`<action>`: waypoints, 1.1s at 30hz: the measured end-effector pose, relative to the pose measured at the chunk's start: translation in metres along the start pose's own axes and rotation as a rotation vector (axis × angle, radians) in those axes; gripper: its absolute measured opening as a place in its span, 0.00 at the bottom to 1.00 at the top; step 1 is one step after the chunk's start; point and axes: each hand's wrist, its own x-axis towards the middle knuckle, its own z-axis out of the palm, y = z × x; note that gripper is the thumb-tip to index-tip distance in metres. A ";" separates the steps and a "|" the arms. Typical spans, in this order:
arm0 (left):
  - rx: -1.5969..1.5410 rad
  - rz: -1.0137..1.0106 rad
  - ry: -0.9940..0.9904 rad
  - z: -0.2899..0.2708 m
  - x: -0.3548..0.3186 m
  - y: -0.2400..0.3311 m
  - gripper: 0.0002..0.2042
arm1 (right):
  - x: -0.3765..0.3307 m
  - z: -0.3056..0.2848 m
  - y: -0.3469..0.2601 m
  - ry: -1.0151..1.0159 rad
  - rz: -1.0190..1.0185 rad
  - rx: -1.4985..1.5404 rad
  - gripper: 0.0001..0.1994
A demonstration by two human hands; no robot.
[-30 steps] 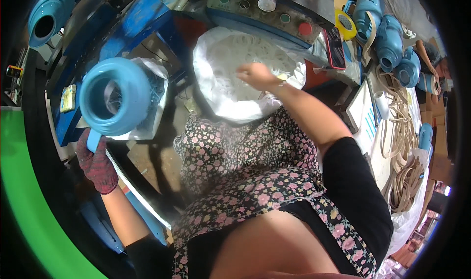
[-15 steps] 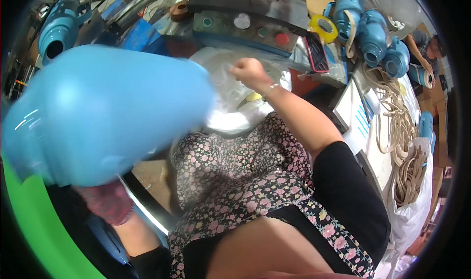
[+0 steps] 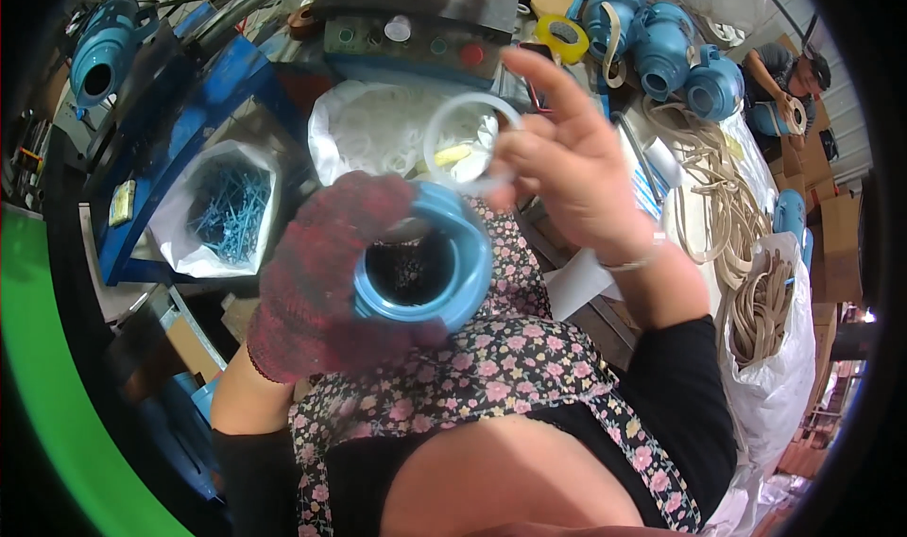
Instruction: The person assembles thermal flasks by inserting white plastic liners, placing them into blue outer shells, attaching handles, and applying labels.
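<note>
My left hand (image 3: 316, 272), in a dark red knitted glove, is closed around the neck of a blue plastic jug shell (image 3: 470, 263). The wide round mouth faces up toward me, and the dark inside shows. Just above and to the right, my right hand (image 3: 590, 183), bare, pinches a translucent white ring (image 3: 434, 155) by its edge, thumb and fingers on its right side. The ring is apart from the jug's mouth. Behind it stands a white bag (image 3: 328, 140) holding several similar pale rings and a small yellow piece.
Left stands a white bag (image 3: 175, 235) of thin blue plastic strips beside a blue metal frame (image 3: 118, 221). A control box (image 3: 416, 48) is at the back. Blue jugs (image 3: 661, 51), yellow tape (image 3: 561, 38) and beige straps (image 3: 694, 169) lie right. A co-worker (image 3: 779, 79) handles another jug far right.
The jug shell has swung from the left to in front of me, its mouth now facing up. My right hand has risen from the bag of rings, nearer and rightward, with a ring.
</note>
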 end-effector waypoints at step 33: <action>-0.045 0.470 -0.470 0.016 0.044 0.015 0.16 | -0.019 0.015 -0.039 -1.148 -0.360 -1.515 0.09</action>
